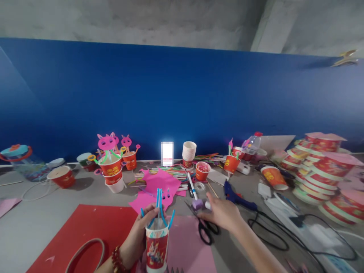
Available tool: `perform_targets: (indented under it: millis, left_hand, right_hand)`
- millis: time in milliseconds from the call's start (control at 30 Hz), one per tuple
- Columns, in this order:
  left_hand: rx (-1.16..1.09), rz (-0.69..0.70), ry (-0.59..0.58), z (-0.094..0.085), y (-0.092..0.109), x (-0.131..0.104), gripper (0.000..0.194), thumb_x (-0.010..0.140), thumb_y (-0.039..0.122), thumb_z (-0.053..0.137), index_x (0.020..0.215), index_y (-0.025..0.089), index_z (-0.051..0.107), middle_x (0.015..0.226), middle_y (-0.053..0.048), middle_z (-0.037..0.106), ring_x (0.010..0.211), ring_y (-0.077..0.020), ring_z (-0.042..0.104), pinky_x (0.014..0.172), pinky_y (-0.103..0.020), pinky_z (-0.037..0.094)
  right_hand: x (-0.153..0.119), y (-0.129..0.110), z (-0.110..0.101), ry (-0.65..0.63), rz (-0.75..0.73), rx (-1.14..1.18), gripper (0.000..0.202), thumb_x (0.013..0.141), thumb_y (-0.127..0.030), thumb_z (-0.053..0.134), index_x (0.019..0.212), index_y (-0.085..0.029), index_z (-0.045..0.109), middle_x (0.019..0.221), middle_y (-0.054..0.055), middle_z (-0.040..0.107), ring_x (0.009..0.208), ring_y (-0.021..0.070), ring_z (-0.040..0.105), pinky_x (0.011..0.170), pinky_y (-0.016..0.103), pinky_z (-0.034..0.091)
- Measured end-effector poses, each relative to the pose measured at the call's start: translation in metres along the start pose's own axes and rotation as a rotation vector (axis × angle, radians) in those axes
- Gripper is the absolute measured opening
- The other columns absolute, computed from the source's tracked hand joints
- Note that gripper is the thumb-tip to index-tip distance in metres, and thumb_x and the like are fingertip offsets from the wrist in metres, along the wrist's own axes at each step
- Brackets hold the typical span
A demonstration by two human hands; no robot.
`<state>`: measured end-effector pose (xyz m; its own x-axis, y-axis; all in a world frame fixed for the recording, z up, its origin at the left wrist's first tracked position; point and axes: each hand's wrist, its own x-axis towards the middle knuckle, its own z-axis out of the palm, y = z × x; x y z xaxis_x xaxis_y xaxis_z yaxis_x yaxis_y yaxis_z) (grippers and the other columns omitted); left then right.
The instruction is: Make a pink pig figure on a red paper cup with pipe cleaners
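Note:
A red patterned paper cup (pixel 157 248) stands upright at the bottom centre, with blue straws (pixel 159 203) rising out of it. My left hand (pixel 139 229) is closed around the straws at the cup's left rim. To the right, my right hand (pixel 222 212) reaches over the table with its fingers apart, beside a purple-and-white tool (pixel 197 204) and just above black-handled scissors (pixel 205 229). What lies under its fingertips is partly hidden. Cut pink sheets (pixel 162 182) lie beyond the cup, and a blue glue gun (pixel 237 197) rests right of my right hand.
Red cardboard (pixel 85 231) covers the left front. Decorated cups (pixel 111 170) stand back left. Several loose straws and a stack of white cups (pixel 189 151) are at the back centre. Stacked red cups (pixel 327 170), a power strip (pixel 292 223) and black cables occupy the right.

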<state>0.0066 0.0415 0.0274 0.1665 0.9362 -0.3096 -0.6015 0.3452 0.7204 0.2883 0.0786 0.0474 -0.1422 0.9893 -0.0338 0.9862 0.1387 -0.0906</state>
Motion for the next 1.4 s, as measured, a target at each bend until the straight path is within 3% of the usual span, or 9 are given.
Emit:
perform_targets:
  millis: [167, 300, 467, 533, 700, 800, 900, 1067, 1400]
  left_hand:
    - [0.039, 0.035, -0.04, -0.002, -0.001, 0.0, 0.022, 0.07, 0.029, 0.082, 0.079, 0.014, 0.069, 0.069, -0.003, 0.072, 0.059, -0.0163, 0.068, 0.059, -0.025, 0.051]
    - [0.041, 0.043, -0.081, 0.002, -0.002, -0.002, 0.019, 0.072, 0.029, 0.081, 0.078, 0.015, 0.069, 0.071, -0.003, 0.072, 0.062, -0.017, 0.067, 0.06, -0.025, 0.051]
    - [0.057, 0.065, -0.08, 0.004, -0.005, -0.003, 0.024, 0.073, 0.029, 0.08, 0.089, 0.015, 0.071, 0.079, -0.008, 0.075, 0.07, -0.0219, 0.071, 0.068, -0.03, 0.053]
    - [0.086, 0.084, -0.087, 0.003, -0.006, -0.004, 0.027, 0.074, 0.031, 0.08, 0.092, 0.014, 0.071, 0.08, -0.01, 0.076, 0.073, -0.0247, 0.072, 0.069, -0.031, 0.053]
    - [0.127, 0.129, -0.056, 0.002, -0.004, -0.007, 0.037, 0.074, 0.033, 0.08, 0.105, 0.015, 0.071, 0.088, -0.012, 0.077, 0.083, -0.028, 0.073, 0.075, -0.034, 0.054]
    - [0.098, 0.077, -0.033, 0.002, -0.004, -0.008, 0.039, 0.073, 0.032, 0.081, 0.107, 0.016, 0.07, 0.082, -0.011, 0.077, 0.078, -0.0277, 0.073, 0.072, -0.034, 0.055]
    - [0.084, 0.033, -0.056, 0.003, -0.004, -0.008, 0.035, 0.073, 0.03, 0.08, 0.103, 0.014, 0.07, 0.078, -0.011, 0.076, 0.071, -0.0262, 0.073, 0.066, -0.032, 0.056]
    - [0.045, 0.033, -0.076, 0.006, -0.004, -0.011, 0.03, 0.075, 0.027, 0.079, 0.101, 0.014, 0.071, 0.084, -0.01, 0.077, 0.075, -0.0244, 0.073, 0.073, -0.032, 0.056]
    - [0.023, -0.001, -0.097, 0.006, -0.004, -0.011, 0.028, 0.077, 0.027, 0.077, 0.1, 0.015, 0.069, 0.079, -0.01, 0.077, 0.069, -0.024, 0.073, 0.068, -0.032, 0.056]
  right_hand:
    - [-0.007, 0.021, -0.017, 0.013, 0.03, 0.103, 0.029, 0.079, -0.022, 0.052, 0.107, -0.018, 0.054, 0.089, 0.011, 0.074, 0.077, 0.0297, 0.072, 0.063, 0.032, 0.047]
    - [-0.009, 0.019, -0.033, 0.168, -0.048, 0.341, 0.026, 0.085, -0.017, 0.042, 0.11, -0.019, 0.051, 0.092, 0.009, 0.073, 0.083, 0.0252, 0.071, 0.07, 0.032, 0.051]
    - [-0.011, -0.034, -0.047, 0.222, -0.401, 0.626, 0.039, 0.094, -0.033, 0.051, 0.133, -0.029, 0.052, 0.123, 0.007, 0.069, 0.11, 0.026, 0.066, 0.09, 0.037, 0.052]
    - [-0.013, -0.059, -0.046, 0.205, -0.478, 0.694, 0.04, 0.093, -0.033, 0.054, 0.133, -0.031, 0.055, 0.124, 0.006, 0.069, 0.109, 0.0261, 0.066, 0.09, 0.036, 0.053]
    - [-0.016, -0.095, -0.025, 0.32, -0.446, 0.924, 0.026, 0.091, -0.027, 0.052, 0.116, -0.021, 0.056, 0.098, 0.007, 0.072, 0.082, 0.0199, 0.07, 0.072, 0.026, 0.056]
    - [-0.014, -0.096, -0.011, 0.341, -0.427, 1.026, 0.022, 0.092, -0.028, 0.051, 0.113, -0.02, 0.053, 0.099, 0.008, 0.07, 0.087, 0.0195, 0.069, 0.075, 0.025, 0.055]
    - [-0.011, -0.094, -0.004, 0.331, -0.429, 1.036, 0.024, 0.093, -0.029, 0.052, 0.116, -0.021, 0.052, 0.104, 0.008, 0.068, 0.094, 0.0205, 0.068, 0.08, 0.026, 0.054]
    - [-0.008, -0.09, -0.003, 0.299, -0.473, 0.859, 0.022, 0.091, -0.027, 0.053, 0.112, -0.023, 0.056, 0.101, 0.007, 0.069, 0.088, 0.0209, 0.068, 0.078, 0.027, 0.055]
    - [-0.004, -0.085, -0.001, 0.337, -0.485, 0.783, 0.022, 0.089, -0.025, 0.052, 0.111, -0.024, 0.056, 0.1, 0.005, 0.069, 0.087, 0.0201, 0.068, 0.075, 0.026, 0.054]
